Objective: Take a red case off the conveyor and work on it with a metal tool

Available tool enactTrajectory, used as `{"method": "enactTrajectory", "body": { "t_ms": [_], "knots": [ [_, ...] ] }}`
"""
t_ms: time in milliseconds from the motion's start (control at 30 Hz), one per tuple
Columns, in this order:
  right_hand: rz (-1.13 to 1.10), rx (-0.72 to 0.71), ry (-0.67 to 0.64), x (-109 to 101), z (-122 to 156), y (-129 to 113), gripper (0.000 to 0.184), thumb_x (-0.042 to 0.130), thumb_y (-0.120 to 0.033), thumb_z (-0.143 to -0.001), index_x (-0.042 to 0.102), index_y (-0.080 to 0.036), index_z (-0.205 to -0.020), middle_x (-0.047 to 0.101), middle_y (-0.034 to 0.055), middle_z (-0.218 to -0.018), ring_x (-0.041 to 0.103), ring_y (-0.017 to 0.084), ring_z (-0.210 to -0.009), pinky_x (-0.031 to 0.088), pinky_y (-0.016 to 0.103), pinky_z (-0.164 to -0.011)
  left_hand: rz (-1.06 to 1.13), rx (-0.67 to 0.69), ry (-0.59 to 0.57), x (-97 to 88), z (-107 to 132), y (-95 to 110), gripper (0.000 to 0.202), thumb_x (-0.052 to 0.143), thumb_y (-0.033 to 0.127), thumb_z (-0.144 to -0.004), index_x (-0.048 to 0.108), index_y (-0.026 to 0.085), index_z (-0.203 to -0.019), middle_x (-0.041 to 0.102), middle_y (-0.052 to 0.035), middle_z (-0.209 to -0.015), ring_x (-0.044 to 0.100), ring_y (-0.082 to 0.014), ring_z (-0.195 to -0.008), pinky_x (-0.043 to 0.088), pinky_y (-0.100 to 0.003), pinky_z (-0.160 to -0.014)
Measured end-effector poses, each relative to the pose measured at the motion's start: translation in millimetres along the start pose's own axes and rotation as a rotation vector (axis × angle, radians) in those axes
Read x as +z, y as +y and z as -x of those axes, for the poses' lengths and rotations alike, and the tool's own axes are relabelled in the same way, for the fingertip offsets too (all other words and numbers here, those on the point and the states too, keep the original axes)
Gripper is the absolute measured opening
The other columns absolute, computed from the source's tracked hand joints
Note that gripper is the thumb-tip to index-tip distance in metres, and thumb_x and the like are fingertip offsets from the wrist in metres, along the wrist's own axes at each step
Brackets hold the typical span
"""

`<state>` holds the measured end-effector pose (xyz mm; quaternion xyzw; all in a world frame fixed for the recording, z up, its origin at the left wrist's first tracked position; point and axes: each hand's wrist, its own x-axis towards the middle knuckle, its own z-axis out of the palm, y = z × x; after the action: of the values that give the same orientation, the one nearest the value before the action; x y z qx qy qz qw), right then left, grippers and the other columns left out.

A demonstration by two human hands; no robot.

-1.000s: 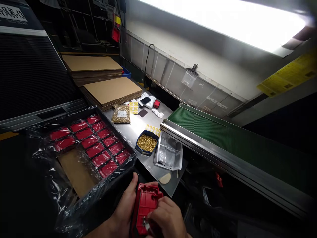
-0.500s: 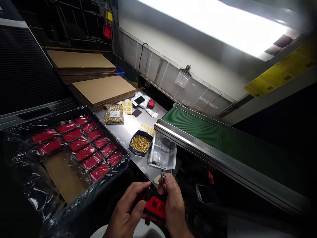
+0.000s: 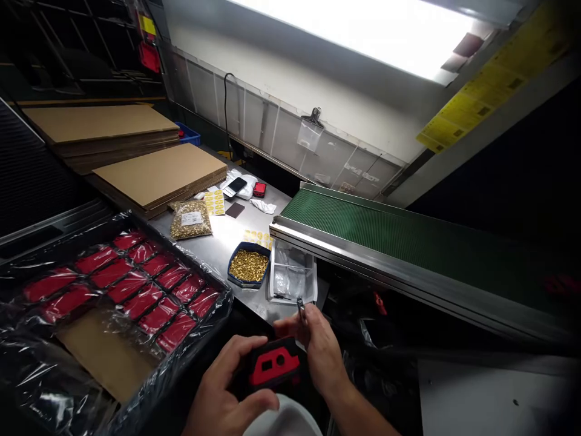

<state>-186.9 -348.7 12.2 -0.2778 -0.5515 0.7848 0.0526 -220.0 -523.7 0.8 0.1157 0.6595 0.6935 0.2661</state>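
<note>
A red-and-black plastic casing with a square and a round opening in its face sits in my left hand, whose fingers and thumb grip its left side. Beside its right end is my right hand, closed around a slim metal tool; only the tool's shiny end shows, so its exact kind is unclear. Whether the right fingers also touch the casing is hidden. Below both hands is a white round container. A dark blue tray of small brass-coloured parts stands ahead on the metal table.
Left, a plastic-lined crate holds rows of red pieces. Cardboard stacks, a bag of brass parts and a phone lie behind. A white divided box adjoins the green conveyor on the right.
The casing has turned so its red face shows more fully. My right hand has shifted slightly away from it with the metal tool. The camera view has swung right.
</note>
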Motion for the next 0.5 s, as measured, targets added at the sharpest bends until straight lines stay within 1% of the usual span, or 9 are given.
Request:
{"method": "enactTrajectory", "body": {
  "t_ms": [33, 67, 133, 167, 233, 300, 400, 500],
  "knots": [
    [-0.056, 0.014, 0.031, -2.8, 0.3, 6.3, 0.052, 0.047, -0.067, -0.089, 0.060, -0.017, -0.085, 0.070, 0.0076, -0.080, 0.066, 0.021, -0.076, 0.052, 0.032, -0.073, 0.036, -0.024, 0.033, 1.3, 1.1, -0.6, 0.056, 0.086, 0.048, -0.066, 0.062, 0.028, -0.111, 0.061, -0.0037, -0.108, 0.061, -0.0276, -0.102, 0.052, -0.028, -0.087],
    [-0.116, 0.032, 0.071, -5.2, 0.9, 13.6, 0.051, 0.050, -0.066, -0.088, 0.061, -0.016, -0.085, 0.070, 0.0079, -0.081, 0.066, 0.021, -0.077, 0.053, 0.031, -0.072, 0.071, -0.044, 0.054, 2.9, 2.1, -1.2, 0.059, 0.087, 0.050, -0.065, 0.061, 0.027, -0.112, 0.061, -0.0048, -0.110, 0.061, -0.0291, -0.104, 0.052, -0.029, -0.088],
    [-0.250, 0.070, 0.178, -8.2, 2.7, 28.0, 0.045, 0.058, -0.062, -0.086, 0.061, -0.017, -0.082, 0.066, 0.0049, -0.076, 0.062, 0.018, -0.070, 0.051, 0.029, -0.064, 0.146, -0.100, 0.073, 6.5, 3.6, -2.1, 0.065, 0.086, 0.053, -0.064, 0.056, 0.025, -0.114, 0.062, -0.0071, -0.113, 0.061, -0.0311, -0.106, 0.052, -0.031, -0.089],
    [-0.308, 0.073, 0.233, -8.8, 3.8, 33.3, 0.042, 0.060, -0.060, -0.085, 0.060, -0.018, -0.081, 0.063, 0.0032, -0.074, 0.059, 0.017, -0.066, 0.050, 0.028, -0.061, 0.171, -0.125, 0.079, 8.1, 4.1, -2.2, 0.067, 0.085, 0.054, -0.065, 0.054, 0.024, -0.115, 0.062, -0.0078, -0.112, 0.062, -0.0308, -0.105, 0.052, -0.031, -0.088],
    [-0.373, 0.043, 0.311, -8.8, 6.1, 37.4, 0.039, 0.062, -0.057, -0.085, 0.059, -0.018, -0.083, 0.059, 0.0013, -0.076, 0.055, 0.015, -0.065, 0.049, 0.027, -0.061, 0.185, -0.153, 0.090, 10.5, 4.9, -2.0, 0.067, 0.082, 0.055, -0.068, 0.050, 0.023, -0.117, 0.062, -0.0082, -0.112, 0.063, -0.0283, -0.103, 0.052, -0.029, -0.087],
    [-0.322, -0.015, 0.300, -8.3, 8.3, 31.9, 0.039, 0.059, -0.058, -0.087, 0.058, -0.019, -0.086, 0.056, 0.0001, -0.078, 0.052, 0.014, -0.067, 0.048, 0.025, -0.063, 0.173, -0.162, 0.082, 11.1, 5.1, -1.5, 0.066, 0.079, 0.056, -0.072, 0.048, 0.022, -0.119, 0.060, -0.0085, -0.116, 0.061, -0.0264, -0.107, 0.050, -0.028, -0.090],
    [-0.089, -0.145, 0.237, -8.7, 12.2, 13.5, 0.043, 0.050, -0.061, -0.092, 0.053, -0.020, -0.080, 0.048, -0.0021, -0.073, 0.044, 0.011, -0.061, 0.042, 0.023, -0.056, 0.174, -0.171, 0.019, 9.6, 3.7, -1.3, 0.063, 0.075, 0.056, -0.077, 0.048, 0.021, -0.122, 0.056, -0.0093, -0.126, 0.053, -0.0277, -0.121, 0.045, -0.028, -0.099],
    [0.103, -0.225, 0.224, -9.1, 16.3, -1.8, 0.048, 0.039, -0.062, -0.095, 0.048, -0.020, -0.074, 0.043, -0.0018, -0.068, 0.039, 0.012, -0.058, 0.037, 0.025, -0.054, 0.145, -0.160, -0.059, 8.8, 0.8, -1.5, 0.057, 0.073, 0.053, -0.079, 0.050, 0.021, -0.120, 0.056, -0.0091, -0.124, 0.053, -0.0278, -0.120, 0.044, -0.030, -0.100]
  ]
}}
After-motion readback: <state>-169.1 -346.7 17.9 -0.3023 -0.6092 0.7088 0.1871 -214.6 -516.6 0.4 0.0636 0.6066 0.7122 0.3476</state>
